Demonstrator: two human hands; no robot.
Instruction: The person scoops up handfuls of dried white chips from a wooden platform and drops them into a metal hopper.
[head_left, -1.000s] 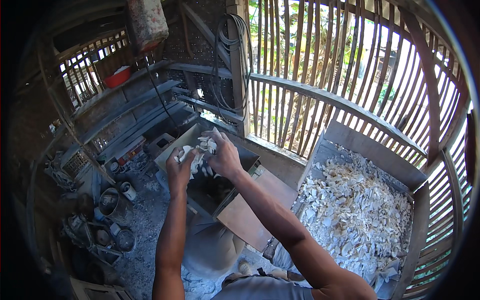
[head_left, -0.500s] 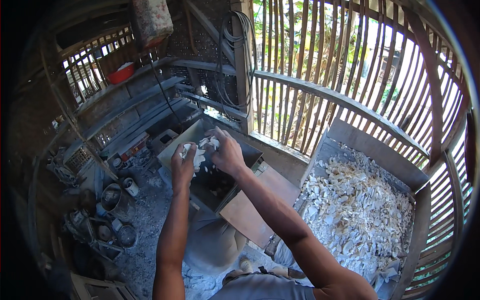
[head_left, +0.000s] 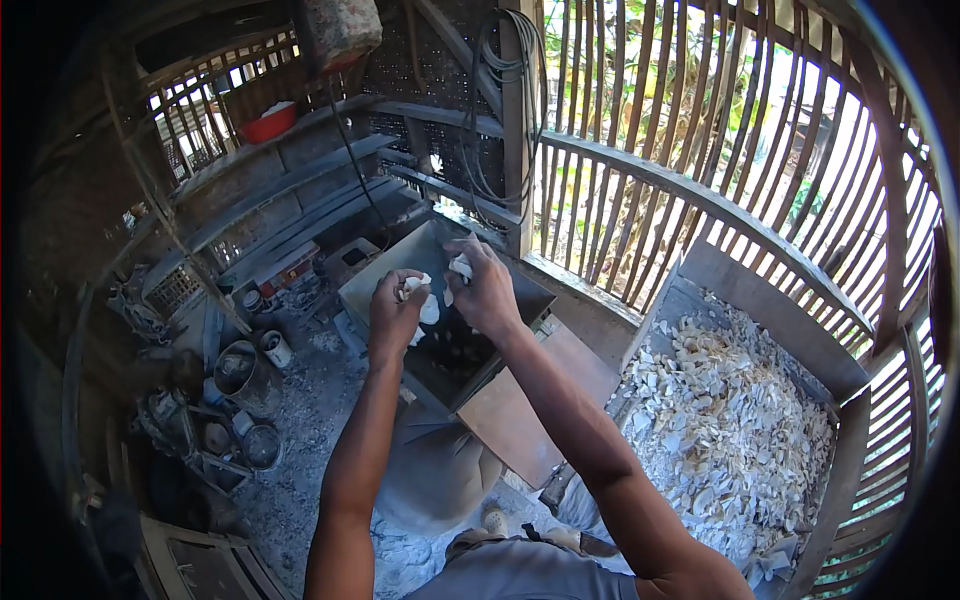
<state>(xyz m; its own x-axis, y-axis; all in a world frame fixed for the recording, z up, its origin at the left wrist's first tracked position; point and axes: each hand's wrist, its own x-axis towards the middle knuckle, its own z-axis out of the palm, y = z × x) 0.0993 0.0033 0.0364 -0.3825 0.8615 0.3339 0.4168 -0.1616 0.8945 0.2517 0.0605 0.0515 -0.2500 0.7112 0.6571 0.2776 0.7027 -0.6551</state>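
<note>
Both hands are over an open square hopper [head_left: 418,252] with pale sloping inner walls and a dark inside. My left hand [head_left: 396,318] is curled around thin white flaky pieces [head_left: 428,310], some sticking out past the fingertips. A little farther right and farther away, my right hand [head_left: 487,292] grips a smaller bunch of white flakes [head_left: 461,267]. A gap separates the two hands. Several loose pale pieces show in the hopper's dark depth below them. Their exact material is unclear; they look like broken shell or dried chips.
To the right, a wooden-sided bay holds a large pile of white flakes [head_left: 725,430]. A flat board [head_left: 540,405] adjoins the hopper's near right side. Buckets [head_left: 240,372] and clutter stand at left on the dusty floor. A red basin [head_left: 269,124] sits on the back ledge.
The whole view has shifted with my head. My hands have drawn slightly apart over the hopper, and fewer white flakes show in my right hand.
</note>
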